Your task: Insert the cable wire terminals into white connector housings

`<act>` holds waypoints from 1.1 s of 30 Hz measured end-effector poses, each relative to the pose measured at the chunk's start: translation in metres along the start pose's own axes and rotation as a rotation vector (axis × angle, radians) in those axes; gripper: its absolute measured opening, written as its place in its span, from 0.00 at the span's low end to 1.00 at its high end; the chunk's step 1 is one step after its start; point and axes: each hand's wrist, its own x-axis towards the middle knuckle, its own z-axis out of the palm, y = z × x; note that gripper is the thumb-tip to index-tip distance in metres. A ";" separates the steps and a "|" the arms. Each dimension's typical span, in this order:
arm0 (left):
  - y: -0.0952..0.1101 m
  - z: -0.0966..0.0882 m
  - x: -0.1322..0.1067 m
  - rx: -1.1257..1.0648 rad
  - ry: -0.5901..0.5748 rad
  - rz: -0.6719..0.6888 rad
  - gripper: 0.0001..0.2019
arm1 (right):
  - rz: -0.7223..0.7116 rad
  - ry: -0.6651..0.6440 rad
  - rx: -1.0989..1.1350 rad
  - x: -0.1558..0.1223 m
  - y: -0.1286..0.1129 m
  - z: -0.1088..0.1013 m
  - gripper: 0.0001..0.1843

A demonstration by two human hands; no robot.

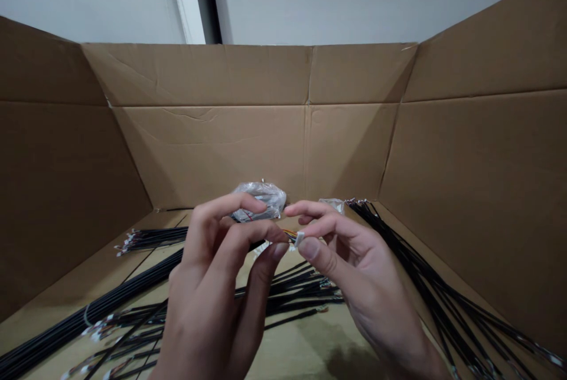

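My left hand (230, 268) pinches the coloured wires (290, 234) of a black-sleeved cable between thumb and a fingertip. At the end of those wires is a small white connector (299, 239), held between thumb and fingertip of my right hand (345, 250). Orange, yellow and dark wires show in the short gap between the two hands. Most of the held cable is hidden behind my left hand. Below my hands lie several loose black cables (292, 288) with small connectors or bare coloured ends.
Cardboard walls (212, 149) enclose the work surface at the back and both sides. Clear plastic bags (261, 198) sit at the back. A tied black cable bundle (101, 303) lies left, a shorter bundle (159, 237) behind it, and long black cables (411, 268) run along the right.
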 end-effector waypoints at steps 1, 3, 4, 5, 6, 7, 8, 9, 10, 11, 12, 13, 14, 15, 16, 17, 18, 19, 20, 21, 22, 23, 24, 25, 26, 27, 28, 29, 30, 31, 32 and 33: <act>0.000 0.000 0.000 0.007 -0.005 0.005 0.08 | -0.007 0.008 -0.011 0.000 0.000 0.000 0.06; 0.000 0.000 0.001 0.017 0.000 0.017 0.08 | -0.021 0.022 -0.039 -0.001 -0.001 0.001 0.06; 0.000 0.000 0.001 0.022 -0.007 0.014 0.08 | -0.026 0.031 -0.053 -0.001 -0.002 0.002 0.06; 0.000 0.000 0.001 0.025 -0.005 0.013 0.08 | -0.031 0.038 -0.065 -0.001 -0.002 0.002 0.06; 0.000 0.000 0.001 0.026 0.009 0.016 0.08 | -0.036 0.045 -0.076 -0.001 -0.003 0.002 0.05; 0.000 0.000 0.000 0.026 0.022 0.016 0.08 | -0.041 0.052 -0.085 -0.001 -0.003 0.003 0.05; 0.000 0.000 -0.001 0.027 0.034 0.017 0.08 | -0.045 0.058 -0.093 -0.001 -0.003 0.003 0.05; 0.000 0.000 -0.001 0.028 0.033 0.012 0.07 | -0.049 0.064 -0.099 -0.001 -0.004 0.004 0.06; 0.000 0.000 -0.002 0.024 0.034 0.010 0.08 | -0.052 0.067 -0.104 -0.002 -0.004 0.004 0.06; 0.000 0.000 -0.002 0.022 0.031 0.008 0.08 | -0.057 0.068 -0.106 -0.002 -0.004 0.005 0.06; 0.000 0.000 -0.002 0.021 0.021 0.004 0.08 | -0.063 0.070 -0.108 -0.003 -0.004 0.005 0.06; 0.000 0.001 -0.002 0.021 0.022 0.011 0.09 | -0.070 0.071 -0.111 -0.003 -0.004 0.006 0.06; 0.000 0.001 -0.002 0.022 0.030 0.024 0.09 | -0.076 0.073 -0.115 -0.004 -0.003 0.006 0.06; 0.000 0.002 -0.002 0.024 0.032 0.031 0.08 | -0.081 0.073 -0.120 -0.004 -0.003 0.007 0.06; 0.000 0.002 -0.001 0.027 0.033 0.036 0.08 | -0.082 0.074 -0.124 -0.004 -0.003 0.007 0.06; 0.000 0.002 -0.001 0.030 0.021 0.034 0.08 | -0.080 0.074 -0.128 -0.003 -0.003 0.007 0.06; 0.000 0.002 0.000 0.030 0.020 0.034 0.08 | -0.076 0.074 -0.133 -0.003 -0.002 0.006 0.05; 0.000 0.002 0.000 0.029 0.023 0.032 0.08 | -0.074 0.072 -0.139 -0.003 -0.002 0.006 0.05; -0.001 0.002 0.000 0.030 0.027 0.028 0.08 | -0.072 0.070 -0.141 -0.002 -0.002 0.006 0.05; -0.001 0.002 0.000 0.029 0.034 0.023 0.08 | -0.068 0.069 -0.138 -0.002 -0.002 0.005 0.05; -0.001 0.001 0.000 0.026 0.040 0.020 0.09 | -0.061 0.069 -0.132 -0.002 -0.002 0.005 0.05; -0.001 0.001 0.000 0.019 0.041 0.016 0.10 | -0.052 0.069 -0.119 -0.002 -0.002 0.005 0.05; -0.001 0.000 0.000 0.010 0.035 0.013 0.10 | -0.041 0.069 -0.100 -0.002 -0.002 0.005 0.05; -0.001 0.000 0.000 0.002 0.022 0.006 0.11 | -0.027 0.068 -0.078 -0.002 -0.002 0.005 0.05; 0.000 0.000 -0.001 -0.010 0.022 0.000 0.11 | -0.012 0.065 -0.054 -0.002 -0.002 0.004 0.06; 0.000 0.000 -0.001 -0.026 0.024 -0.009 0.12 | 0.000 0.059 -0.027 -0.002 -0.002 0.004 0.06; 0.001 0.001 -0.001 -0.047 0.027 -0.026 0.12 | 0.010 0.052 -0.001 -0.002 -0.003 0.004 0.06; 0.002 0.001 -0.002 -0.078 0.036 -0.052 0.14 | 0.021 0.045 0.023 -0.001 -0.003 0.003 0.06; 0.003 0.002 -0.003 -0.114 0.050 -0.080 0.15 | 0.029 0.039 0.042 -0.001 -0.003 0.002 0.06; 0.005 0.003 -0.003 -0.157 0.074 -0.111 0.17 | 0.034 0.034 0.055 -0.001 -0.003 0.002 0.06; 0.007 0.004 -0.003 -0.199 0.094 -0.148 0.18 | 0.036 0.032 0.065 -0.001 -0.003 0.001 0.05; 0.009 0.005 -0.003 -0.239 0.121 -0.185 0.19 | 0.037 0.033 0.075 -0.001 -0.003 0.000 0.05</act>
